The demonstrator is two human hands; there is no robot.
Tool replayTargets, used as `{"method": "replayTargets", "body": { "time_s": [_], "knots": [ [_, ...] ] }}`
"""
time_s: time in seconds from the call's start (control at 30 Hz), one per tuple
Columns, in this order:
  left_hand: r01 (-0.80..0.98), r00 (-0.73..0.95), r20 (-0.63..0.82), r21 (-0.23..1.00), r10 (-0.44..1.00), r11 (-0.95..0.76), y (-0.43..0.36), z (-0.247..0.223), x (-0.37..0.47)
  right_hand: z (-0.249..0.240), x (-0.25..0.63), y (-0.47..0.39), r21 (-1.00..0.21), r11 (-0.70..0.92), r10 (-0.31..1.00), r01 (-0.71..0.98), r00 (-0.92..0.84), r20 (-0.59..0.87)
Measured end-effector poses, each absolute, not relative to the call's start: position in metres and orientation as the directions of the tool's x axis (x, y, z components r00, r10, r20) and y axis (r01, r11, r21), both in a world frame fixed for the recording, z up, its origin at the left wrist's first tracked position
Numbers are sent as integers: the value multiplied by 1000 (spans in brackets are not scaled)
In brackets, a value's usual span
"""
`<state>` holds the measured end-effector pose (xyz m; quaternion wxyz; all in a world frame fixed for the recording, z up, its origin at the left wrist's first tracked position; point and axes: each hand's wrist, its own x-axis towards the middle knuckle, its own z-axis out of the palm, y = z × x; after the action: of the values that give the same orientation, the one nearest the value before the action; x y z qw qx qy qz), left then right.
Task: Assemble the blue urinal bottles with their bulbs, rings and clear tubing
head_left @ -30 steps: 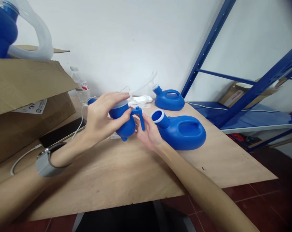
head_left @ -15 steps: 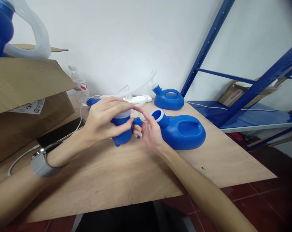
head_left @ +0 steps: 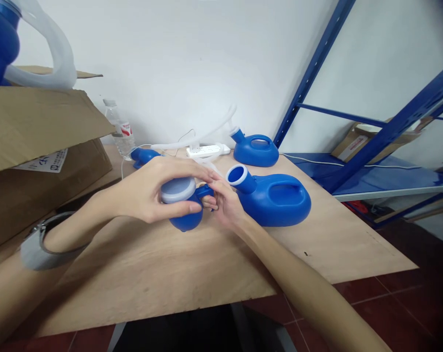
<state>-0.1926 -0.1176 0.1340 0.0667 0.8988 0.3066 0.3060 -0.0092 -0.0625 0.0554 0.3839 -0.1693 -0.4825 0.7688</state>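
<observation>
My left hand curves around a blue cup-shaped plastic piece with a white round top, thumb across its near side. From the side of that piece a small blue stub sticks out, and the fingers of my right hand are curled on it. The fingertips of both hands meet above the stub. Just right of my right hand rests a blue urinal bottle with a side handle and an uncapped, white-rimmed mouth. A clear tube behind my fingers is partly hidden.
Another blue urinal bottle, fitted with a tube, stands by the wall near a white power strip. A blue piece, a water bottle and a cardboard box are at left. Blue shelving is on the right.
The cup-shaped piece has tipped so its white top faces me more. My left hand has shifted left and down around it; my right hand has barely moved.
</observation>
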Motion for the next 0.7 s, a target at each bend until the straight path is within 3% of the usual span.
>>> {"method": "replayTargets", "body": {
  "time_s": [0.23, 0.57, 0.7],
  "knots": [
    [549, 543, 648, 207, 534, -810, -115, 125, -190, 54, -7, -60, -858, -272, 681, -435, -717, 148],
    [586, 648, 476, 187, 594, -788, -121, 130, -189, 50, -7, -55, -875, -287, 739, -390, -672, 57],
    [561, 676, 404, 261, 617, -786, -115, 130, -192, 48, -9, -54, -872, -281, 744, -400, -664, 65]
  ]
}}
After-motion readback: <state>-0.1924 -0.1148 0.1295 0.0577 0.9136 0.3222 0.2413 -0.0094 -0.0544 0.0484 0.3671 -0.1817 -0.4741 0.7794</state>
